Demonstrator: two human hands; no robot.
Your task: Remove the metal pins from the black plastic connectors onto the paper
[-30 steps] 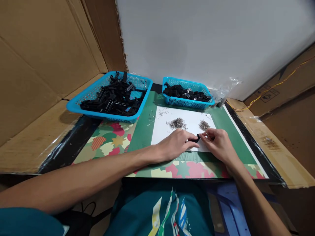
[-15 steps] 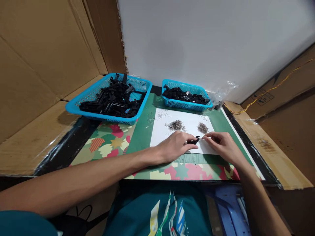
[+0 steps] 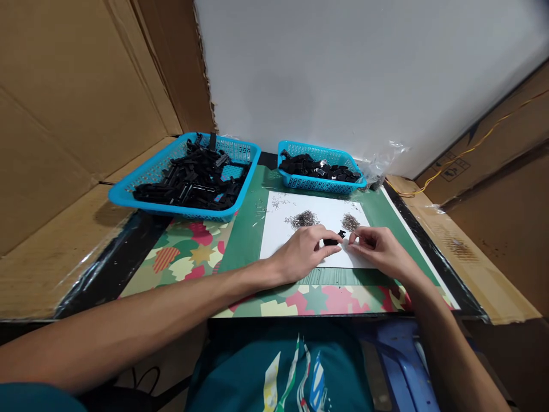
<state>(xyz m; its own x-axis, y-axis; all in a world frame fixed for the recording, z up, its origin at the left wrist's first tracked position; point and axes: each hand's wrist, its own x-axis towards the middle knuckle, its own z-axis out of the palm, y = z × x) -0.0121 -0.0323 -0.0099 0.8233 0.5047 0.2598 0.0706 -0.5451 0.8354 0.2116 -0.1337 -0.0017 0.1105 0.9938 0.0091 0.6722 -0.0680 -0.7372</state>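
Between thumb and fingers, my left hand (image 3: 303, 252) grips a small black plastic part (image 3: 331, 242) just above the white sheet (image 3: 274, 240). Close by on its right, my right hand (image 3: 380, 249) has thumb and fingertips pinched together; whatever they hold is too small to make out. A pile of small metal pieces (image 3: 350, 222) lies just beyond my right fingertips. Beyond my left hand is a wider, darker pile of tiny metal pieces (image 3: 302, 219). Further loose ones are scattered at the sheet's far left corner.
A large blue basket (image 3: 171, 213) of black plastic parts stands at the back left. A smaller blue basket (image 3: 321, 184) with black parts sits against the wall (image 3: 343, 68). Beside it is a clear plastic bag (image 3: 384, 163). Cardboard panels (image 3: 77, 97) flank the table.
My right hand's thumb and fingertips have shifted slightly left, close to the black part. The left hand keeps its grip, with the part turned a little. The view has shifted slightly.
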